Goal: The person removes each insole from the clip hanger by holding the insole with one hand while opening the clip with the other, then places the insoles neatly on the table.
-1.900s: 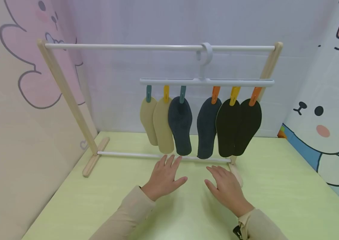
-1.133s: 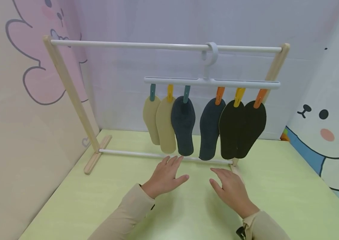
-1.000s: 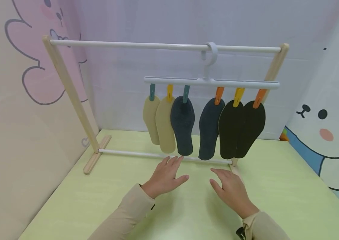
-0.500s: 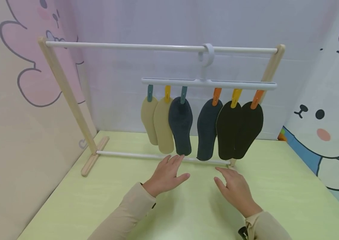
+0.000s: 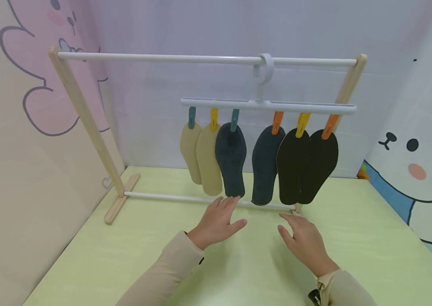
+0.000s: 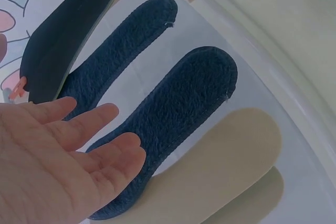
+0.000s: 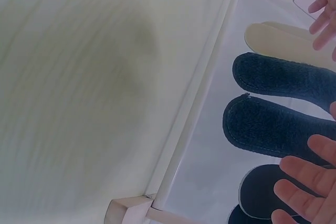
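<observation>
My left hand [image 5: 217, 223] hovers over the table with fingers extended, its tips near the lower end of a dark blue insole [image 5: 231, 159]. To its right my right hand [image 5: 307, 242] is held in the air, fingers loosely bent and holding nothing. Several insoles hang in a row from a white hanger [image 5: 219, 103] by coloured clothespins. From the left come two beige insoles [image 5: 209, 163], two dark blue ones and two black insoles [image 5: 292, 170]. In the left wrist view the fingers and the blue insole [image 6: 178, 87] overlap; whether they touch I cannot tell.
The hanger's hook [image 5: 266, 70] loops over the white top rod [image 5: 143, 57] of a wooden rack [image 5: 82, 114]. A lower white rod [image 5: 162, 196] runs between the rack's feet, behind the hands. The pale green table [image 5: 143, 255] meets walls with cartoon figures on both sides.
Both hands have drifted slightly to the right, still apart, and the left fingertips are a little nearer the blue insole. The view has shifted slightly; the insoles hang as before.
</observation>
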Available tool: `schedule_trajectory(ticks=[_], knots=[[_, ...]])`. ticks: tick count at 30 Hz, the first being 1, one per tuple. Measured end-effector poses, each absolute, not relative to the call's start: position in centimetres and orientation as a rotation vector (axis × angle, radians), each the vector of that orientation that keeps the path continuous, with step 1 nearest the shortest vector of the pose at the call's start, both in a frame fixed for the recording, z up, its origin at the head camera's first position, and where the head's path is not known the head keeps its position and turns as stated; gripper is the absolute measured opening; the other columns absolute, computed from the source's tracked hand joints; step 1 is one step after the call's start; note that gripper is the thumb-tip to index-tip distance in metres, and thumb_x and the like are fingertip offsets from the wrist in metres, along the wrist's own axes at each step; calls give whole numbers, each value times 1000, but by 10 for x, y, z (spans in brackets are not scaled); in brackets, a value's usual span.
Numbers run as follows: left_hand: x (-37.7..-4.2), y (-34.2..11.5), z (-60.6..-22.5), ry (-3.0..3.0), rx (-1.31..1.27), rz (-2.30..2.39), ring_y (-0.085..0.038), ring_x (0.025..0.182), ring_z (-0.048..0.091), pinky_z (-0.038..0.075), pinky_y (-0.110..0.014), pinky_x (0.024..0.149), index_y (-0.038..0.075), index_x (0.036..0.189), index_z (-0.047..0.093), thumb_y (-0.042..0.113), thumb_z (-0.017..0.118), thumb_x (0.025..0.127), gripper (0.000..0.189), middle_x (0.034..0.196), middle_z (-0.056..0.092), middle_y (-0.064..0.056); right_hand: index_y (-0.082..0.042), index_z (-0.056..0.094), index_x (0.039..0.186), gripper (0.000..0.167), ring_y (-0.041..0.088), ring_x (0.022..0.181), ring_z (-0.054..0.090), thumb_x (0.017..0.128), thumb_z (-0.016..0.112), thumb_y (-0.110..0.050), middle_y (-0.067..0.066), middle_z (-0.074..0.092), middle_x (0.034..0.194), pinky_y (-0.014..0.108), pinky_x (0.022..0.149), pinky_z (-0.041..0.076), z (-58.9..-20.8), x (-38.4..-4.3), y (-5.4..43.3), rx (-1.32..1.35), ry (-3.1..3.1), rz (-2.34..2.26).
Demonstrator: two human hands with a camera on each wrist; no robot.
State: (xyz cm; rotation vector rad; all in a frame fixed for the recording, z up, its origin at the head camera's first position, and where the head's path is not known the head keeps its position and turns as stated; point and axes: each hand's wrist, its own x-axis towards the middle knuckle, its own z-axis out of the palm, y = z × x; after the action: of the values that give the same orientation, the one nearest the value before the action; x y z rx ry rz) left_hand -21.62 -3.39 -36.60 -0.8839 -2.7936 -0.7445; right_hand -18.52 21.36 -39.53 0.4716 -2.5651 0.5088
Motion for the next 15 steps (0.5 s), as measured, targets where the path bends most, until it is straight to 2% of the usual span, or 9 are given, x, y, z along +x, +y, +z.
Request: schedule_trajectory(ticks=[9,15], knots=[[-218,-27,-361,-2785,-888,-711,-37,130,39,27,-46,108,0,142,41,36,57,94,62,139,48,-18,4,66,112,30,40,103,60,87,66,-13,22,66,110,54,84,46,-394,-187,222,437,-2581,510],[-219,-25,-360,-2790,-910,-725,-40,130,38,26,-48,108,-1,142,40,36,57,94,62,139,47,-18,6,65,112,31,40,103,61,87,65,-13,22,65,112,54,84,46,-390,-186,227,432,-2588,500]])
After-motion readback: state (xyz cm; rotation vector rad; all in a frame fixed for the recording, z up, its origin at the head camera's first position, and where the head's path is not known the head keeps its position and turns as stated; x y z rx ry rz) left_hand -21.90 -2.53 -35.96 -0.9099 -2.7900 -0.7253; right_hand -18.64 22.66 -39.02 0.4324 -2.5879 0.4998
